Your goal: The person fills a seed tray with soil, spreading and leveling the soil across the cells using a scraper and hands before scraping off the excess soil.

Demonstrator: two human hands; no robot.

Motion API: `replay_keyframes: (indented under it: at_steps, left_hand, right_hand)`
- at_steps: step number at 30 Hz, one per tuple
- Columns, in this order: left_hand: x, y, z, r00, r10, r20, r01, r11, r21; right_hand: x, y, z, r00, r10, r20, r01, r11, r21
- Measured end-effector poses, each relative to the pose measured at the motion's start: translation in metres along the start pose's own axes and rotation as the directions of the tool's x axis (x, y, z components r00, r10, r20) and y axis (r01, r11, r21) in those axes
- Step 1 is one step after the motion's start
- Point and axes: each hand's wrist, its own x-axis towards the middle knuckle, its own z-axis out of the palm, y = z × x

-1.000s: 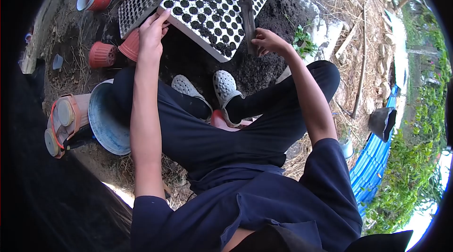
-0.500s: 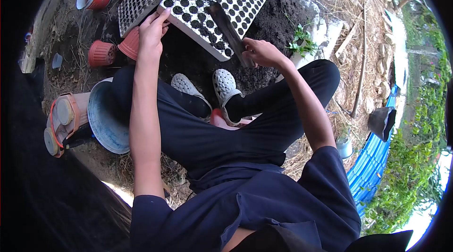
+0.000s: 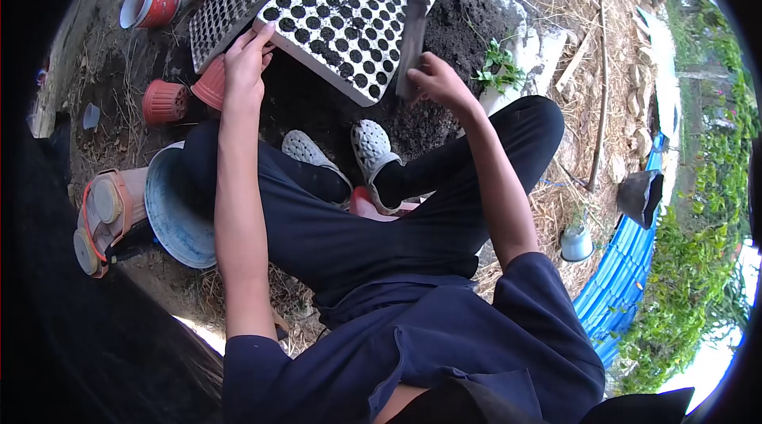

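Near the white tray [image 3: 317, 67], red pots [image 3: 165, 103]

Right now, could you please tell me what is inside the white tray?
Dark soil lies in the cells of the white tray and partly over its top; the cell bottoms are covered.

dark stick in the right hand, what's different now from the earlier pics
The dark stick has swung rightward: half a second ago it slanted across the white tray, and now it stands near the tray's right edge, about as it did at first. The right hand keeps its grip on it. Unchanged: the left hand on the tray's near left corner. Nothing was picked up or let go.
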Motion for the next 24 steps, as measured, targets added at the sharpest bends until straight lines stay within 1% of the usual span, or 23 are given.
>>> replay_keyframes:
  at_steps: [1, 2, 3, 4, 6, 8, 10, 11, 14, 17, 18, 19, 20, 21, 22, 24]
  left_hand:
    - [0.001, -0.001, 0.000, 1.000, -0.007, -0.006, 0.007, 1.000, -0.001]
    - [0.002, -0.002, -0.001, 1.000, -0.008, -0.004, 0.008, 1.000, 0.002]
    - [0.003, -0.003, -0.002, 1.000, -0.013, 0.000, 0.013, 1.000, 0.005]
    - [0.005, -0.003, -0.002, 1.000, -0.015, 0.006, 0.015, 1.000, 0.006]
    - [0.007, -0.003, 0.000, 1.000, -0.013, 0.011, 0.013, 1.000, 0.006]
    - [0.004, -0.002, 0.001, 0.999, -0.002, -0.042, 0.002, 1.000, -0.007]
    - [0.000, 0.000, 0.003, 0.999, 0.006, -0.044, -0.007, 1.000, -0.020]
    - [-0.001, 0.000, 0.004, 0.999, 0.007, -0.046, -0.008, 1.000, -0.012]
    - [0.002, -0.001, 0.003, 0.999, 0.009, -0.042, -0.009, 1.000, 0.006]
    - [0.002, -0.002, 0.001, 0.999, 0.013, -0.042, -0.012, 1.000, 0.016]
    - [0.001, -0.001, 0.002, 0.999, 0.007, -0.044, -0.007, 1.000, 0.011]
    - [0.001, -0.001, 0.002, 0.999, 0.002, -0.045, -0.002, 1.000, 0.004]
    - [0.000, -0.001, 0.002, 0.999, 0.002, -0.044, -0.001, 1.000, 0.003]
    - [0.001, -0.001, 0.002, 0.999, 0.006, -0.037, -0.006, 1.000, -0.002]
    - [0.001, -0.002, 0.002, 0.999, 0.010, -0.031, -0.010, 1.000, -0.007]
    - [0.001, -0.002, 0.001, 1.000, -0.004, -0.020, 0.004, 1.000, -0.011]
  right_hand:
    - [0.014, 0.014, -0.002, 0.985, 0.099, -0.144, -0.093, 0.994, 0.049]
    - [0.027, 0.023, -0.005, 0.938, 0.203, -0.280, -0.178, 0.978, 0.112]
    - [0.033, 0.023, -0.008, 0.872, 0.346, -0.346, -0.323, 0.938, 0.125]
    - [0.043, 0.028, -0.015, 0.778, 0.476, -0.410, -0.457, 0.877, 0.150]
    - [0.074, 0.069, -0.017, 0.654, 0.605, -0.455, -0.621, 0.772, 0.134]
    - [0.074, 0.079, -0.014, 0.640, 0.709, -0.296, -0.729, 0.682, 0.055]
    - [0.073, 0.100, 0.007, 0.702, 0.690, -0.176, -0.681, 0.723, 0.120]
    - [0.072, 0.105, 0.022, 0.757, 0.640, -0.132, -0.624, 0.768, 0.146]
    - [0.070, 0.103, 0.053, 0.840, 0.537, 0.077, -0.540, 0.815, 0.209]
    - [0.061, 0.073, 0.067, 0.863, 0.490, 0.122, -0.505, 0.838, 0.207]
    - [0.064, 0.079, 0.072, 0.863, 0.491, 0.124, -0.506, 0.837, 0.208]
    - [0.068, 0.088, 0.077, 0.866, 0.465, 0.185, -0.500, 0.783, 0.370]
    - [0.072, 0.098, 0.079, 0.870, 0.430, 0.239, -0.489, 0.701, 0.519]
    - [0.064, 0.084, 0.072, 0.863, 0.425, 0.272, -0.505, 0.717, 0.480]
    - [0.062, 0.078, 0.068, 0.863, 0.427, 0.270, -0.505, 0.719, 0.478]
    - [0.058, 0.068, 0.065, 0.862, 0.451, 0.230, -0.504, 0.727, 0.466]
